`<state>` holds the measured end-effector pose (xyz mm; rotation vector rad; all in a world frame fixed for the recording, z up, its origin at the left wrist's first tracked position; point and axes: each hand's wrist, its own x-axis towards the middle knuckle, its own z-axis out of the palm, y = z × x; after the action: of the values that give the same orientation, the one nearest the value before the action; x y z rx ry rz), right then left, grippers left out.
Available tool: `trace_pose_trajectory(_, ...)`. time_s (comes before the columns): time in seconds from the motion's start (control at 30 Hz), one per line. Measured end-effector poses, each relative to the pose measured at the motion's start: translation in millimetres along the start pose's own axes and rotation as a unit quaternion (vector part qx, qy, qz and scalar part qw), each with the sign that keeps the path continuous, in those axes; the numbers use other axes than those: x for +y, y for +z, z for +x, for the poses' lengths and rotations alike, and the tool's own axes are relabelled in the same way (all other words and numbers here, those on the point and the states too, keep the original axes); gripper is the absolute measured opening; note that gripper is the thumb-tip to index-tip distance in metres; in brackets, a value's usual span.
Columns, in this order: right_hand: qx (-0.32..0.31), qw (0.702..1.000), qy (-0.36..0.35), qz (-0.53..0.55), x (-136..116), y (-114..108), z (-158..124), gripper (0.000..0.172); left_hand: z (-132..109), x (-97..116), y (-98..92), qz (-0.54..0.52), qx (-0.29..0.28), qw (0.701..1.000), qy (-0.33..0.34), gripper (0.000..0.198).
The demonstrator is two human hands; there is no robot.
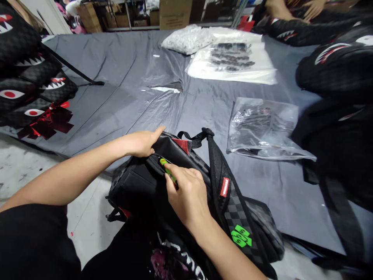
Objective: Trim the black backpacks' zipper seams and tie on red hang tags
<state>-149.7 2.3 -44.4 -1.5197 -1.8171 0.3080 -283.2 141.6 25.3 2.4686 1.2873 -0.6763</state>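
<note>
The black backpack (pixel 131 179) lies at the lower center of the frame, against the near edge of the grey-covered table (pixel 128 105). The left hand (pixel 144 143) grips the edge of its opening, thumb stretched out on top. The right hand (pixel 186 188), just below and to the right, is closed around a green tool (pixel 167 168) at that opening. A clear plastic bag (pixel 262 128) lies right of center; more backpacks (pixel 35 77) are stacked at the upper left.

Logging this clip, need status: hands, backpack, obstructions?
Left hand gripping backpack edge. Right hand holding green object. Plastic bag lies apart, not blocking.
</note>
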Motion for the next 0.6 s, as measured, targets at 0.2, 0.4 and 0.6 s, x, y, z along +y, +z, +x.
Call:
trace_pose_trajectory(0.2, 0.007, 0.997, 0.012, 0.072, 4.3, 7.5, 0.8, 0.025, 0.0, -1.7, 0.8, 0.007, 0.006, 1.000, 0.001, 0.088)
trace_pose_trajectory(0.4, 0.016, 0.997, 0.042, 0.066, 4.3, 10.8, 2.1, 0.025, -0.6, -1.0, 0.5, 0.009, 0.005, 1.000, 0.006, 0.087)
trace_pose_trajectory(0.6, 0.002, 0.997, 0.047, 0.068, 8.1, 9.9, 4.2, 0.020, -0.3, -1.4, 0.6, 0.007, 0.006, 1.000, 0.006, 0.087)
